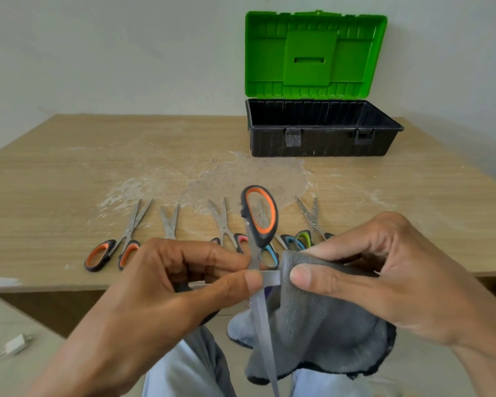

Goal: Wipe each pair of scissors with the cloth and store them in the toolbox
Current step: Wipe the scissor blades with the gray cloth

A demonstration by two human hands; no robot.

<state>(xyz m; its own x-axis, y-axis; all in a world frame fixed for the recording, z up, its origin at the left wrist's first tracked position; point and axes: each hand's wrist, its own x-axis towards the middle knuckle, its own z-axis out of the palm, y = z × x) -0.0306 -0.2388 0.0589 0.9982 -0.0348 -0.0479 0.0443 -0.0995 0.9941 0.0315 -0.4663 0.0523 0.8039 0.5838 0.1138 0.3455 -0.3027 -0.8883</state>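
Note:
My left hand (166, 285) grips a large pair of orange-and-black scissors (259, 216), spread wide open, one handle loop pointing up and one blade (265, 333) hanging down. My right hand (384, 270) pinches a grey cloth (321, 319) around the other blade, right beside my left thumb. Several more scissors lie in a row near the table's front edge: an orange-handled pair (112, 247), a short pair (169, 222), a pink-handled pair (226, 227), blue and green handles (297, 239), and a serrated pair (312, 216). The toolbox (321, 138) stands open at the back right; I see nothing inside its black base.
The toolbox's green lid (315, 53) leans back against the wall. The wooden table (69, 173) has pale scuffed stains in the middle. A white charger plug (16, 343) lies on the floor at lower left. My legs are below the table edge.

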